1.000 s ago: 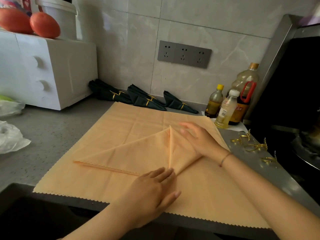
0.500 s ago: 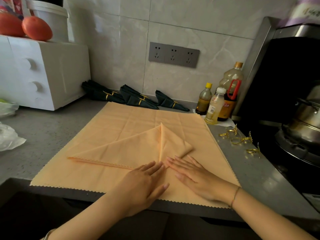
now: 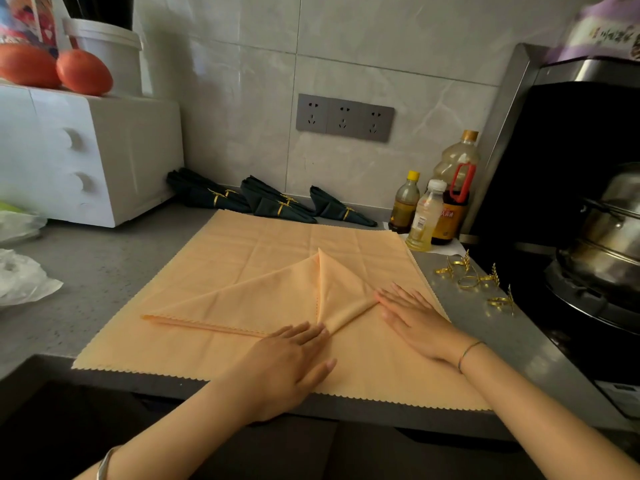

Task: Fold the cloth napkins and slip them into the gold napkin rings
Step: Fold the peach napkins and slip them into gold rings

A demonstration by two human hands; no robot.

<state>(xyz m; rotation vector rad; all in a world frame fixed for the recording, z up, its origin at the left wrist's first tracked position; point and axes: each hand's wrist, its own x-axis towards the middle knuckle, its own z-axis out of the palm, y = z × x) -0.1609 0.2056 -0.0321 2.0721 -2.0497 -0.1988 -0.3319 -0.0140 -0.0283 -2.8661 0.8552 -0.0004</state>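
On the counter (image 3: 104, 278) | left hand (image 3: 287, 368), right hand (image 3: 415, 320) flat on peach napkin (image 3: 242, 265), fingers straight | bottle label (image 3: 450, 218) unreadable

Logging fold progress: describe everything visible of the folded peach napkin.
The napkin is peach, matte cloth with a zigzag-cut edge, folded into a flat triangle, its right corner turned in toward the peak. It lies on a spread peach cloth on the grey counter. The left hand presses its lower tip; the right hand lies flat at its right fold.
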